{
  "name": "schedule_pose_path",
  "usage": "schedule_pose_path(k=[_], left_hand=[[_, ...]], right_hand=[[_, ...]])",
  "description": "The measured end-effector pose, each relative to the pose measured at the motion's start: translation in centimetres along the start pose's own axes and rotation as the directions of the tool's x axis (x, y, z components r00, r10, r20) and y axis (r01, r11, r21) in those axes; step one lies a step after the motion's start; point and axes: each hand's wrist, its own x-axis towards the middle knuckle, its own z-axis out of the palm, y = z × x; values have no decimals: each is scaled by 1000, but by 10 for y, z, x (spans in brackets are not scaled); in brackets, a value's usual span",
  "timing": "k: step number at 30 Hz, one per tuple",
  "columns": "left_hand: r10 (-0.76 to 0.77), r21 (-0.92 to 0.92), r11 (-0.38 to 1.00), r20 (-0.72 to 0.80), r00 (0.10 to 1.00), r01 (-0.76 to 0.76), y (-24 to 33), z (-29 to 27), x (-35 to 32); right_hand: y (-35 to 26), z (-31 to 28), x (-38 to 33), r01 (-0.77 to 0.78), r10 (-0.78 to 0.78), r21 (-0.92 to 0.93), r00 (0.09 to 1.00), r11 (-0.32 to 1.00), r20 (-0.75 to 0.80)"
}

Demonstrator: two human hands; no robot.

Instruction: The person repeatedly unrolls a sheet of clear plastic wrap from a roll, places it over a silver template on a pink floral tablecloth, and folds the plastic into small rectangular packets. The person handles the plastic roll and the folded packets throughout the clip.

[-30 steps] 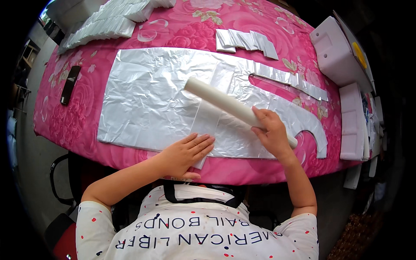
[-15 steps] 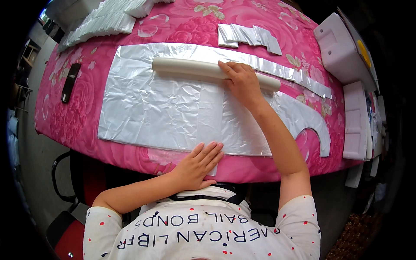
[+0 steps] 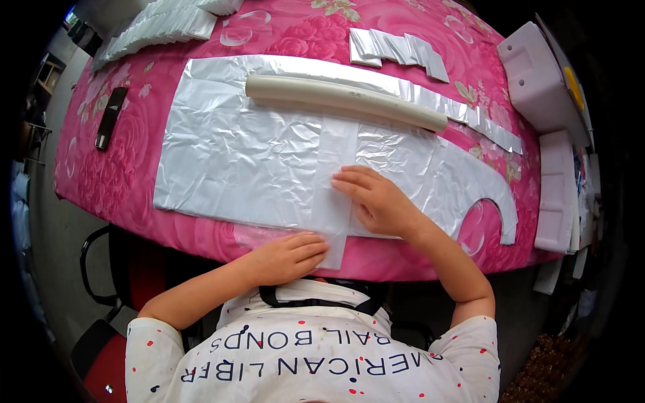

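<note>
Both hands lie flat and open: the right hand (image 3: pixel 379 201) presses the clear strip (image 3: pixel 336 178) onto the foil sheet (image 3: pixel 248 161), the left hand (image 3: pixel 289 256) pinning its near end at the desk (image 3: pixel 121 174) edge. Best smoothed outward, slowly.

Both hands, left (image 3: pixel 290 257) and right (image 3: pixel 377 200), press a translucent strip (image 3: pixel 336 178) flat on silver foil (image 3: pixel 235 161).
</note>
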Motion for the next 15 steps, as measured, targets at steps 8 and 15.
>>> schedule_pose_path(k=[8,15], left_hand=[[-119,-336,941,-225,967,37,-1,-14,11],[-288,112,949,-80,954,296,-24,-19,30]], right_hand=[[-17,16,-15,-2,-7,-117,997,993,-75],[-14,29,-14,-26,-2,-116,970,993,-242]])
